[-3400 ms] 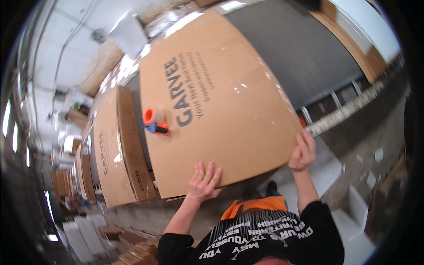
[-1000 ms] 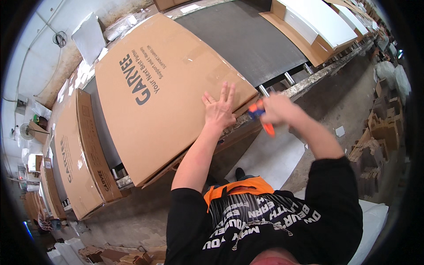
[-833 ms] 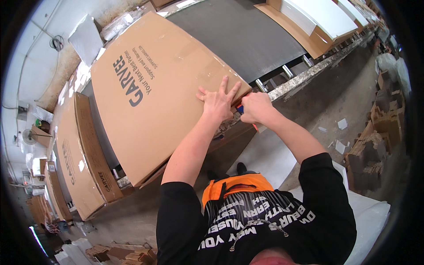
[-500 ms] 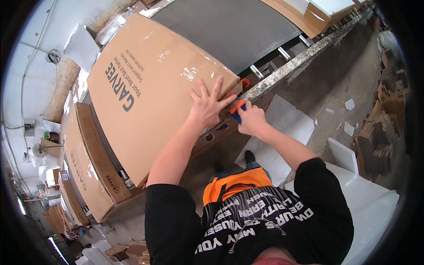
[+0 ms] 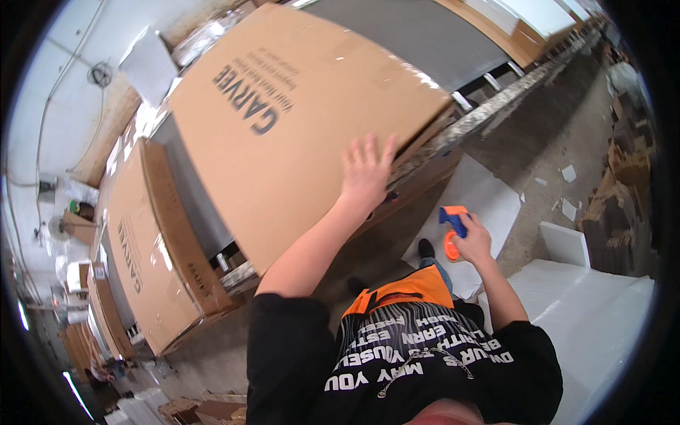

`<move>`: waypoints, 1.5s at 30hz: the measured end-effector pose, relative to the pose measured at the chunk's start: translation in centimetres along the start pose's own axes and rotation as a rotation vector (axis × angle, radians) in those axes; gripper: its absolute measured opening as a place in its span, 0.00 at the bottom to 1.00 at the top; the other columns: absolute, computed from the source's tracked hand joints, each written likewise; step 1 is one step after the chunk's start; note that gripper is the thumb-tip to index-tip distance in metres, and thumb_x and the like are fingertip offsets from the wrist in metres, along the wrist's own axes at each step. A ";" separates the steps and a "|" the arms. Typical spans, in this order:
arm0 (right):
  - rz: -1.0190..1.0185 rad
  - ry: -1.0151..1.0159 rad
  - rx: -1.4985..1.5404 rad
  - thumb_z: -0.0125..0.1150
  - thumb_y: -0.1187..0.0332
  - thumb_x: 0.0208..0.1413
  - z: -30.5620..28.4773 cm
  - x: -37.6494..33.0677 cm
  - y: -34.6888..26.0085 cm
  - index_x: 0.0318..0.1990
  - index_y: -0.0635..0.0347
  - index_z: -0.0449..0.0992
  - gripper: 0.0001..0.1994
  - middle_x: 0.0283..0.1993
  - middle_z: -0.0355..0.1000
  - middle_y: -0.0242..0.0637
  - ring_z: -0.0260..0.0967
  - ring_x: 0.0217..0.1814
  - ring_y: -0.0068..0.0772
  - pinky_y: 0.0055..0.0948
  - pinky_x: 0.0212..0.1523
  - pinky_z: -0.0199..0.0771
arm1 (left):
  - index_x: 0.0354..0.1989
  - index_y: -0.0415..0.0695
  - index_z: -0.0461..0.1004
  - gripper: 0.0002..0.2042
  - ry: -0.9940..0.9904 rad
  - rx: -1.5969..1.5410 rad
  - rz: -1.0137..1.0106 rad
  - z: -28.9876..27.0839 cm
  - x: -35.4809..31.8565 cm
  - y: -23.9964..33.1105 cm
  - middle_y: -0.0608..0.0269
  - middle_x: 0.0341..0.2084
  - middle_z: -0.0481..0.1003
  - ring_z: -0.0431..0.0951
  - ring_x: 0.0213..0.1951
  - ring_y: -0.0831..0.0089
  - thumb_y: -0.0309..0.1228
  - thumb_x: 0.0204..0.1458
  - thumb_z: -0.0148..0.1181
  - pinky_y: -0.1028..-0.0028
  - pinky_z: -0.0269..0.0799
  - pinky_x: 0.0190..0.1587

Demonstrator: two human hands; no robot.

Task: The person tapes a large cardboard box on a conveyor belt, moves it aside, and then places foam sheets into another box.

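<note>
A large brown cardboard box (image 5: 322,92) with dark print lies flat on the conveyor in front of me, strips of glossy clear tape along its far right end. My left hand (image 5: 365,173) rests on the box top near its near edge, fingers spread and holding nothing. Away from the box, to its right and over the floor, my right hand (image 5: 476,239) is closed round the handle of an orange and blue tape dispenser (image 5: 454,219). An orange ring-shaped part (image 5: 451,246) shows just below the dispenser's body.
A grey conveyor belt (image 5: 418,32) with metal rollers runs under the box. Another printed box (image 5: 145,244) stands on it at left; an open carton (image 5: 528,42) is at far right. White foam sheets (image 5: 574,301) lie at right, beside stacked cardboard (image 5: 616,234). Scraps litter the floor.
The box has slid along the conveyor to the right, widening the gap to the box at left. My right hand has drawn the tape dispenser off the box edge; my left stays on top.
</note>
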State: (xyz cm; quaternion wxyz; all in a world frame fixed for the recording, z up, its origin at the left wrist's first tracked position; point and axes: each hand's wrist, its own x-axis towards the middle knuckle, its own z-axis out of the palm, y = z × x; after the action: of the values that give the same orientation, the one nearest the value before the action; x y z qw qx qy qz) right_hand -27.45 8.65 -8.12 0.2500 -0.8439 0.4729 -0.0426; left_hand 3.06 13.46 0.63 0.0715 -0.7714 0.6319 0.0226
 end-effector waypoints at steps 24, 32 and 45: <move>-0.648 -0.593 -0.647 0.65 0.60 0.37 5.2 -1.1 -34.6 0.31 0.52 0.84 0.12 0.35 0.80 0.36 0.79 0.40 0.40 0.35 0.38 0.79 | 0.53 0.33 0.72 0.39 0.534 -0.173 -0.156 7.9 -23.4 -12.8 0.42 0.53 0.73 0.74 0.56 0.47 0.50 0.35 0.72 0.54 0.65 0.62; -0.415 -0.363 0.469 0.69 0.62 0.38 5.8 2.5 -11.4 0.52 0.59 0.77 0.29 0.56 0.71 0.41 0.71 0.56 0.42 0.36 0.56 0.70 | 0.54 0.36 0.72 0.39 0.487 -0.253 -0.243 7.3 -24.4 -12.5 0.42 0.55 0.72 0.72 0.58 0.48 0.46 0.33 0.75 0.55 0.67 0.61; -0.024 -0.431 1.212 0.60 0.69 0.43 -15.9 33.5 1.4 0.57 0.71 0.72 0.29 0.36 0.76 0.34 0.71 0.30 0.18 0.20 0.34 0.74 | 0.65 0.24 0.48 0.52 0.088 -0.018 -0.297 4.0 -13.3 -6.8 0.32 0.66 0.51 0.46 0.70 0.39 0.58 0.47 0.62 0.45 0.39 0.70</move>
State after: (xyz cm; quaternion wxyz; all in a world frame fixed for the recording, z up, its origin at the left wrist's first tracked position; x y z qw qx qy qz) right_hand -14.99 -25.43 -0.43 0.7715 -0.5476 0.2946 -0.1344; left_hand 7.30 28.29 -1.14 0.0394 -0.8572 0.5131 -0.0163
